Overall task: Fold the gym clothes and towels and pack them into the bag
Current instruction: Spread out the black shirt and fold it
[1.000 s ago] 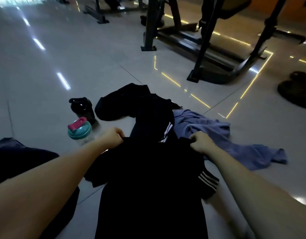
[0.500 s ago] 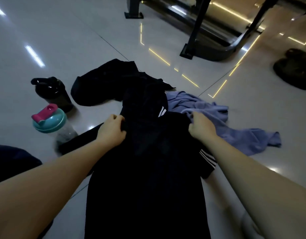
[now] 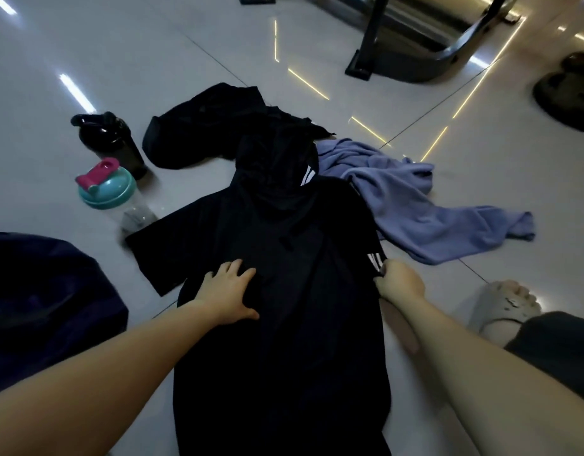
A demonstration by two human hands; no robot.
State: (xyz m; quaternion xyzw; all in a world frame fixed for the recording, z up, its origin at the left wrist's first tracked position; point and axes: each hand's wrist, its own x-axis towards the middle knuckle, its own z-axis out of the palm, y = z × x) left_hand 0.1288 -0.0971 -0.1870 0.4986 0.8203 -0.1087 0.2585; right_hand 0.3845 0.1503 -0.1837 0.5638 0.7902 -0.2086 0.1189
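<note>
Black T-shirt [image 3: 284,357] lies flat on the floor [image 3: 119,60]. Left hand [image 3: 226,292], fingers straight and splayed, presses on it; right hand [image 3: 400,281] pinches its striped sleeve [image 3: 374,260]. Blue towel [image 3: 415,205] lies beyond the right hand, dark bag [image 3: 47,301] left of the left hand.

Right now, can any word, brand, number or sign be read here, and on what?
None can be read.
The black shirt shows only white stripes on its sleeve, no letters.
The black bottle, teal-lidded bottle and dark bag show no legible marks.
</note>
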